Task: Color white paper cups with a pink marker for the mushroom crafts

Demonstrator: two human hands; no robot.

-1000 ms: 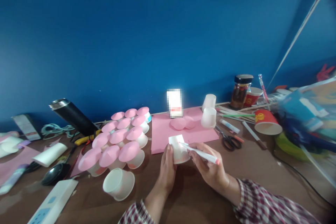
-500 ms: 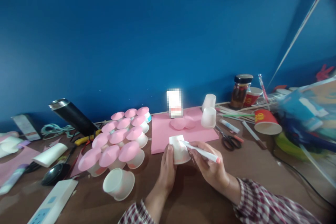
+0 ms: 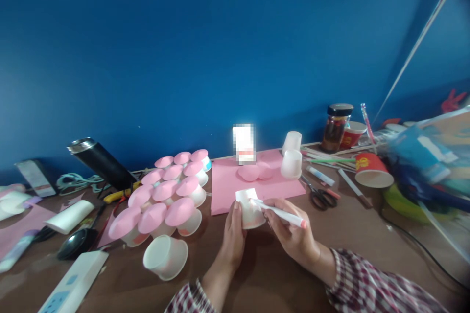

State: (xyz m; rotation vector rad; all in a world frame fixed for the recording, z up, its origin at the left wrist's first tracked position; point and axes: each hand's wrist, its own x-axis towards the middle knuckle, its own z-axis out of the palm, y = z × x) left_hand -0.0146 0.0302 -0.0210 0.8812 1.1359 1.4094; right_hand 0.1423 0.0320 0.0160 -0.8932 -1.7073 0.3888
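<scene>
Closed around the left side of a white paper cup (image 3: 251, 216) is my left hand (image 3: 235, 234); the cup is upside down. My right hand (image 3: 293, 232) grips a white marker pen (image 3: 282, 212) with a red end, its tip at the cup's side. Whatever mark lies under the tip is too small to make out. Behind the cup, pink paper sheets (image 3: 223, 188) carry pink paper discs (image 3: 249, 172). Two more upturned white cups (image 3: 292, 164) stand at the sheets' right edge. To the left, several cups wear pink paper cones (image 3: 165, 190), and one bare cup (image 3: 165, 257) stands in front of them.
Black scissors (image 3: 323, 199), a glue stick (image 3: 320, 175) and another marker (image 3: 354, 188) lie to the right, near a red paper cup (image 3: 372, 171) and a lidded jar (image 3: 336, 127). A black flask (image 3: 103, 161) leans at left, behind a power strip (image 3: 75, 281). A blue wall (image 3: 235, 49) rises behind.
The marker tip has shifted very slightly down along the cup's side. Both hands keep their hold, and the other things stay where they were.
</scene>
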